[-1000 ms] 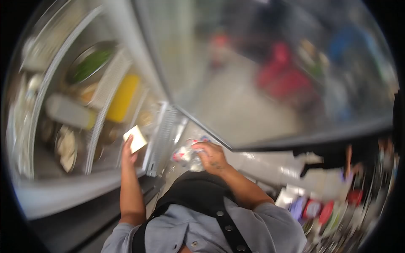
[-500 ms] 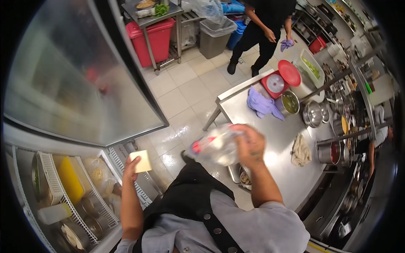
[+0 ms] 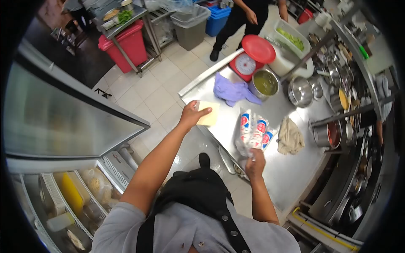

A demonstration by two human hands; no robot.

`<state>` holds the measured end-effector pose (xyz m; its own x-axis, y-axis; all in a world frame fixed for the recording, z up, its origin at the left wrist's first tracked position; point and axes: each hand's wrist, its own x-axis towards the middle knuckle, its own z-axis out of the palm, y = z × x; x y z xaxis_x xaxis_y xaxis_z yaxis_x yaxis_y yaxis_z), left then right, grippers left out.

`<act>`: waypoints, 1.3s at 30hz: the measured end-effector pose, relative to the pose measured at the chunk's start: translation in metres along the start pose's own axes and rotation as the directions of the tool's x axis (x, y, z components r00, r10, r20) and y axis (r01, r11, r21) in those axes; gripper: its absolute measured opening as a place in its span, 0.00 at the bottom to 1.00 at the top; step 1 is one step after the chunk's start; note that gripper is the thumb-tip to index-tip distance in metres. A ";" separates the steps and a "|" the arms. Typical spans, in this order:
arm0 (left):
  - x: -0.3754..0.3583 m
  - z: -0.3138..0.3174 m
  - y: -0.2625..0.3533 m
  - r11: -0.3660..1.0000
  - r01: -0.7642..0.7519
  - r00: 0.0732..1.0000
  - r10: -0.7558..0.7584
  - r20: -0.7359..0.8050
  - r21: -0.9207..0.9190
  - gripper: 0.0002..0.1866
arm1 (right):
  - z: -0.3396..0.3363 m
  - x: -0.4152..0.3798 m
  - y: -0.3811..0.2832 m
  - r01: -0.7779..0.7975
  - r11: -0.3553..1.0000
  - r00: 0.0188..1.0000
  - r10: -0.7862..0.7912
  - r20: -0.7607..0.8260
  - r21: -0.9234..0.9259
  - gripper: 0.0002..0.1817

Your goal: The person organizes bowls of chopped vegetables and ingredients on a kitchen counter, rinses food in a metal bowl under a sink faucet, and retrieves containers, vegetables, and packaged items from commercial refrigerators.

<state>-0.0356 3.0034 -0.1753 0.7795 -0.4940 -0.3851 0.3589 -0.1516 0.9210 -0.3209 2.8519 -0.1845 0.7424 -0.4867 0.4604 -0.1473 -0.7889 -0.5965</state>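
My left hand (image 3: 193, 115) pinches a pale yellow square slab (image 3: 209, 113) at the left edge of the steel table (image 3: 278, 183). My right hand (image 3: 255, 163) grips the gathered end of a clear plastic bag (image 3: 241, 147). Inside the bag are white tubular packs (image 3: 258, 131) with red and blue labels, at the table surface. A beige cloth (image 3: 291, 136) lies just right of the bag. Beyond the slab, a purple cloth (image 3: 232, 89) lies beside a steel pot of green liquid (image 3: 265, 82).
A red scale (image 3: 246, 64), steel bowls (image 3: 301, 92) and a tub of green pieces (image 3: 292, 39) stand along the far side. Another person (image 3: 240, 25) stands behind the table. An open glass door (image 3: 71, 114) and stocked fridge shelves (image 3: 67, 198) are at left.
The bag has come down to the table in my right hand. My left hand has carried the slab from the fridge side to the table edge. The view has turned rightward.
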 end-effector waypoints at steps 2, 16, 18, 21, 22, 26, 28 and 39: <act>0.018 0.026 -0.014 0.994 -0.013 1.000 0.016 -0.024 0.111 0.28 | -0.007 -0.016 0.006 -0.023 1.000 0.992 0.024 0.126 -0.010 0.19; 0.062 0.049 -0.022 0.778 0.051 0.997 0.002 -0.084 0.626 0.38 | -0.062 -0.016 0.053 -0.375 0.923 0.925 0.379 -0.031 0.092 0.08; 0.070 0.036 -0.035 0.683 -0.005 0.977 0.160 -0.144 0.730 0.38 | -0.054 -0.016 0.047 -0.362 0.921 0.929 0.370 -0.025 0.144 0.09; 0.034 0.058 -0.018 0.607 -0.174 0.919 0.382 -0.093 0.775 0.31 | -0.051 -0.007 0.030 -0.376 0.903 0.923 0.385 -0.005 0.209 0.09; 0.016 0.072 -0.017 0.674 -0.261 0.919 0.392 -0.035 0.691 0.29 | -0.051 -0.005 0.028 -0.423 0.881 0.904 0.425 0.035 0.212 0.11; -0.081 0.141 -0.037 0.765 -0.390 0.914 0.256 0.314 0.512 0.22 | -0.047 0.015 0.023 -0.456 0.844 0.885 0.464 0.040 0.283 0.15; -0.102 0.161 -0.035 0.817 -0.305 0.943 0.187 0.276 0.490 0.25 | -0.042 0.022 0.023 -0.415 0.857 0.907 0.414 0.070 0.305 0.14; -0.113 0.155 -0.028 0.413 -0.725 0.670 0.609 0.425 0.551 0.21 | -0.043 -0.032 -0.005 -0.167 0.970 0.975 0.189 0.114 -0.174 0.20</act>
<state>-0.2130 2.9305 -0.1484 0.5226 -0.7869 0.3282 -0.6996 -0.1758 0.6926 -0.3720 2.8549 -0.1679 0.7710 -0.5808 0.2613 -0.3812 -0.7495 -0.5413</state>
